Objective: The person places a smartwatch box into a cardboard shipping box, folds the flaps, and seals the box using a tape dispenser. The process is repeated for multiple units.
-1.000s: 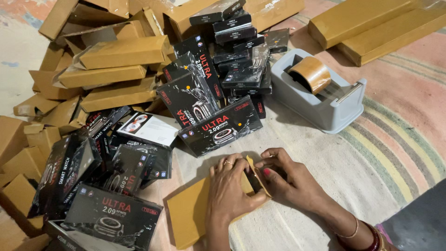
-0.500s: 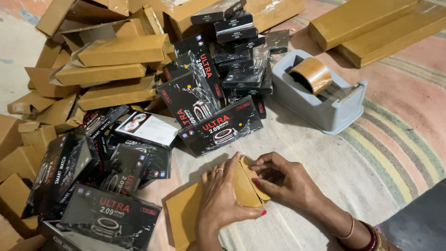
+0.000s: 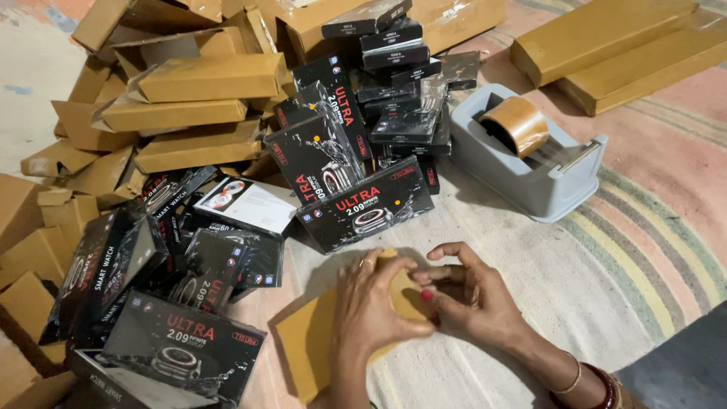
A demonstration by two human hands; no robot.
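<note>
Both my hands hold a long tan cardboard box (image 3: 314, 352) that rests on the striped mat near the bottom middle. My left hand (image 3: 375, 307) wraps over the box's far end, a ring on one finger. My right hand (image 3: 469, 295) pinches the same end from the right, fingertips meeting the left hand's; bangles sit on that wrist. The end flap is mostly hidden under my fingers. Just beyond my hands lies a black product box (image 3: 367, 204) with red lettering.
A grey tape dispenser (image 3: 530, 163) with a brown tape roll (image 3: 516, 125) stands at the right. Several black product boxes (image 3: 182, 344) lie scattered at the left. Tan cartons (image 3: 204, 76) are heaped at the back left; two more (image 3: 606, 34) lie at the top right.
The box's end was lifted and its flap open between my fingers; now both hands have closed over that end and press it down. Nothing else has shifted.
</note>
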